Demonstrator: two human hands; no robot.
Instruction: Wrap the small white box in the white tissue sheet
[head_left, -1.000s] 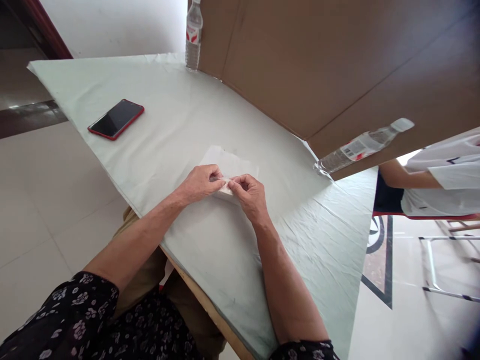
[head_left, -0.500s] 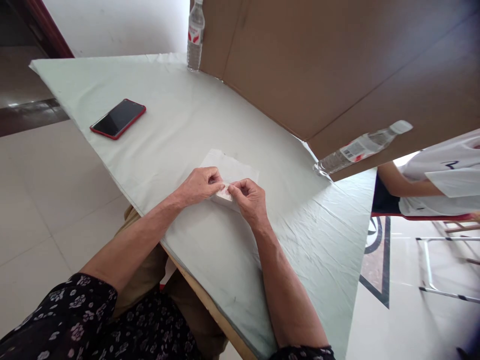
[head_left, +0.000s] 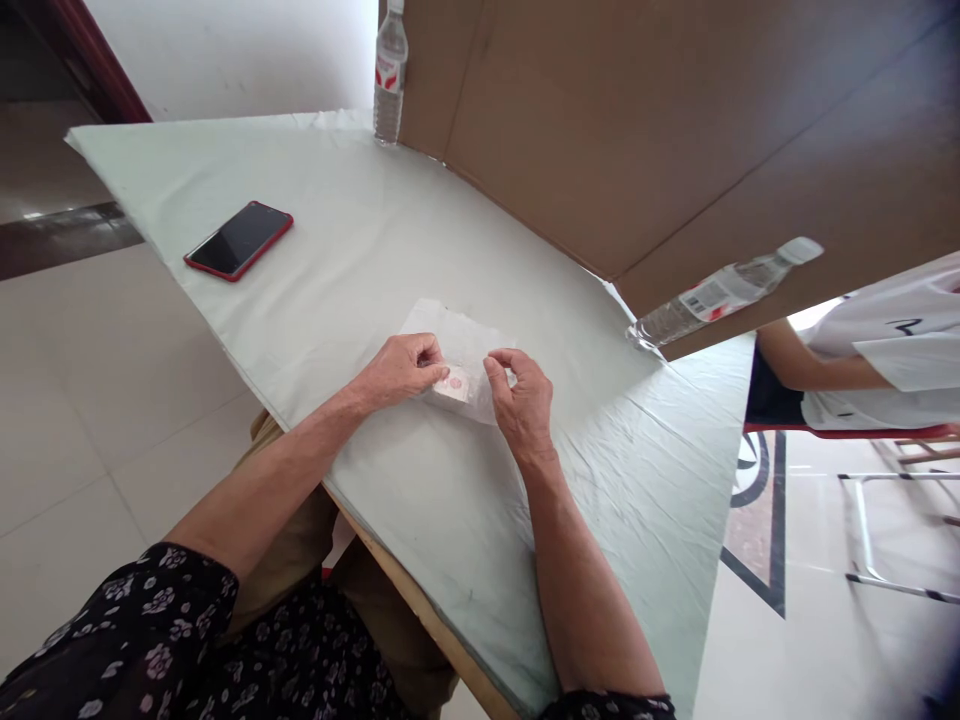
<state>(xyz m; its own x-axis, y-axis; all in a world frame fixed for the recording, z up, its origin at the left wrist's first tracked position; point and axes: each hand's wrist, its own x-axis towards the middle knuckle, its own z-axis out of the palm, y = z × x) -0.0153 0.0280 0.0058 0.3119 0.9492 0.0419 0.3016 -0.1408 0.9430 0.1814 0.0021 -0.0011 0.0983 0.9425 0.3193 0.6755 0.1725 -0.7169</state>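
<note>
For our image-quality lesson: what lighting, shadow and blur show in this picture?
Head view: shadow on the pale green tablecloth beside the brown cardboard panel; hazy sheen on its upper right; right corners dark, blurred; red print on the small white packet unreadable.

The left hand pinches a red-marked packet

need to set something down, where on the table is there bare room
Bare cloth lies between the phone and white paper, and, creased, between the right forearm and right-side bottle. Crowded: around the small packet by the left hand and right hand, and the cardboard's foot, by both bottles.
</note>
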